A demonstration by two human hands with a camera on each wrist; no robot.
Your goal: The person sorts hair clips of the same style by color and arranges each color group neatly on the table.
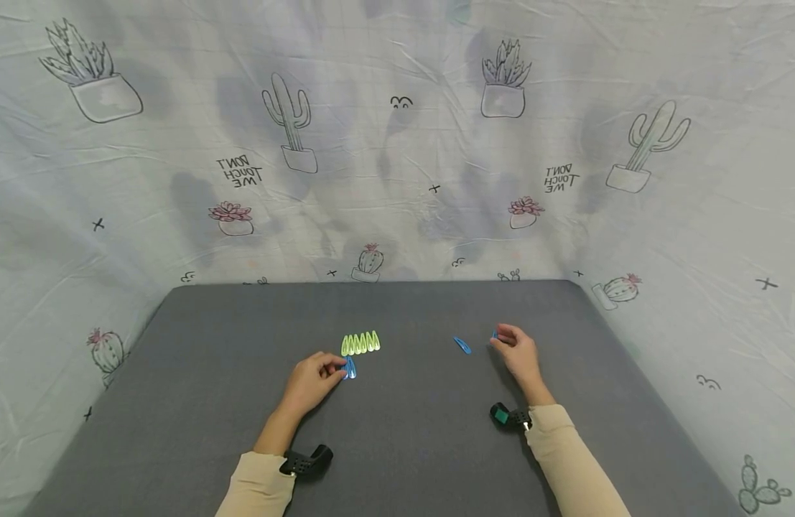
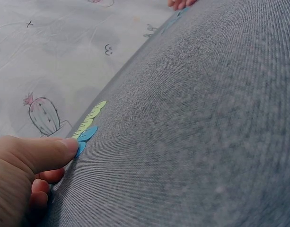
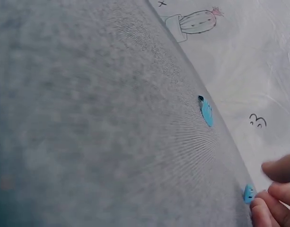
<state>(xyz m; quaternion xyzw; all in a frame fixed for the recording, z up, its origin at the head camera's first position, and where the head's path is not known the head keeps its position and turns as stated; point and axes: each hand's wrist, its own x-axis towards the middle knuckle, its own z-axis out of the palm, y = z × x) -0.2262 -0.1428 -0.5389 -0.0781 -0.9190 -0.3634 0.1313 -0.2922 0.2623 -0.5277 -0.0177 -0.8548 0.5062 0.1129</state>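
Observation:
My left hand (image 1: 312,380) is at the left middle of the table, thumb and forefinger pinching a blue snap hair clip (image 2: 80,149) on the surface. Right beside it lies another blue hair clip (image 1: 351,368). Just beyond is a neat row of several yellow-green hair clips (image 1: 361,343), side by side. My right hand (image 1: 520,355) is over the right side, with its fingertips at a blue hair clip (image 3: 249,194); thumb and fingers look parted there. A further blue hair clip (image 1: 462,345) lies alone, slanted, to the left of that hand.
The grey cloth-covered table (image 1: 410,438) ends at a pale curtain (image 1: 397,158) printed with cacti, which encloses the back and both sides. Dark wrist straps (image 1: 307,463) are on both wrists.

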